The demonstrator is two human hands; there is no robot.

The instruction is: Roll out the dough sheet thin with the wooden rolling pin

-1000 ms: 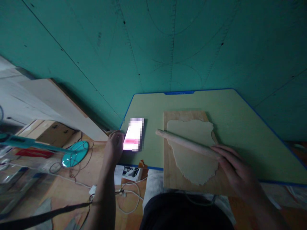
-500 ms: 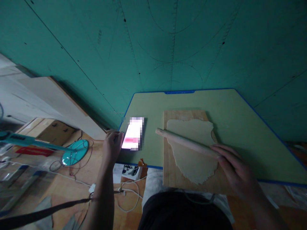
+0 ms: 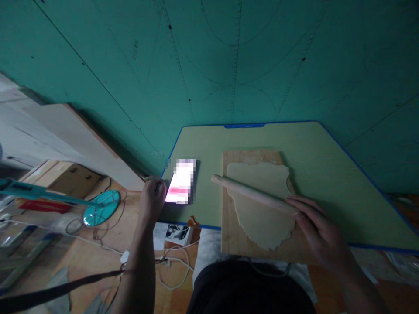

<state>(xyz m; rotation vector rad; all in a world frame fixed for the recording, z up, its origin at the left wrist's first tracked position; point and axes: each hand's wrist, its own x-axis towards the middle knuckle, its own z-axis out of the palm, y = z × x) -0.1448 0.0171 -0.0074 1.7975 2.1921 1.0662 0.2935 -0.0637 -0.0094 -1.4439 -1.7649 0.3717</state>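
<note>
A thin, uneven sheet of dough (image 3: 262, 226) is spread over a wooden board (image 3: 231, 240). Across it, slanting down to the right, lies a wooden rolling pin (image 3: 248, 190). My right hand (image 3: 316, 222) grips the pin's right end, with its fingers along the top. Beside the left edge of the folding table, my left hand (image 3: 153, 196) is closed with the fingers curled; what they hold, if anything, is hidden. Just right of that hand, a phone (image 3: 180, 183) lies on the table, its lit screen pixelated.
The light green tabletop (image 3: 327, 174) has a blue rim and meets a green wall (image 3: 209, 65). On the floor at left are a cardboard box (image 3: 70, 179), a turquoise round stand base (image 3: 103, 209) and loose cables (image 3: 188, 261). A pale panel (image 3: 81, 144) leans against the wall.
</note>
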